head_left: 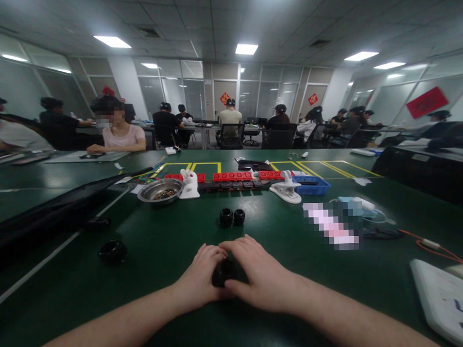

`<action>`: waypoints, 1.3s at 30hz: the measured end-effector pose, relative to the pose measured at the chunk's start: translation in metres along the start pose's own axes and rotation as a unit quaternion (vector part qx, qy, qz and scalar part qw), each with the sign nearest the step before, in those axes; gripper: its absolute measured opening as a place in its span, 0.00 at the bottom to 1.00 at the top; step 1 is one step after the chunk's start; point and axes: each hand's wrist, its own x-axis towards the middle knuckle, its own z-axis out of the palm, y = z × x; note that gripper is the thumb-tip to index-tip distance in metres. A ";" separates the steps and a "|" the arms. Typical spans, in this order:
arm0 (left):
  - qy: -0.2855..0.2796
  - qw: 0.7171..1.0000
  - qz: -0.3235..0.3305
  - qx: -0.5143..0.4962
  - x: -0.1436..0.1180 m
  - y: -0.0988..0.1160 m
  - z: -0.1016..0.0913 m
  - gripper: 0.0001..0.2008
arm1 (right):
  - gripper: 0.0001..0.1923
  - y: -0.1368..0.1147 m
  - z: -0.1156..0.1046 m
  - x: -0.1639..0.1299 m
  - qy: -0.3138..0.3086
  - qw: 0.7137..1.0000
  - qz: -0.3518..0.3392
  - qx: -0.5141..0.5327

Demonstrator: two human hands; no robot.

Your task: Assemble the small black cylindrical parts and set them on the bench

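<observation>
Squarely at the near middle of the green table [176,330], a black round part [223,271] sat between the person's two hands, partly hidden by them. The left hand [200,273] curved around its left side, the fingers bent and drawn in close on it. The right hand [261,276] closed over it from the other side, its thumb laid along the near side and its fingers reaching over the top, where they met the left fingertips. Both hands held the part in a narrow grip; whether it rested on the table or was slightly raised, I could not tell.

Just beyond the hands, two black round pieces stood side by side, the left one [226,217] looking a little larger than the right one [239,217]. Another black ring [112,252] lay well apart, off to the left. Farther back, a metal bowl [143,196] held small pieces too tiny to make out, with a white stand [189,187] just beside it. Red strips [231,177] ran in a row behind a dark strip [235,186], and to their right were a white clip [287,192] and a blue tray [323,189]. A white board [444,300] lay at the near right, partly cut off by the edge of the view. Across the table, a co-worker in a pale pink top [122,139] sat with both arms on the tabletop.
</observation>
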 end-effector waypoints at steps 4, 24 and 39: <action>0.004 1.000 0.007 0.011 0.001 0.000 0.001 0.23 | 0.23 -0.001 0.008 0.003 0.047 0.998 0.026 -0.040; 0.001 1.000 -0.003 0.010 0.000 -0.001 0.004 0.23 | 0.20 0.002 0.016 0.003 0.009 0.997 0.030 -0.070; 0.001 1.000 0.002 0.016 0.000 -0.002 0.003 0.24 | 0.20 0.002 0.018 0.003 0.032 0.997 0.043 -0.064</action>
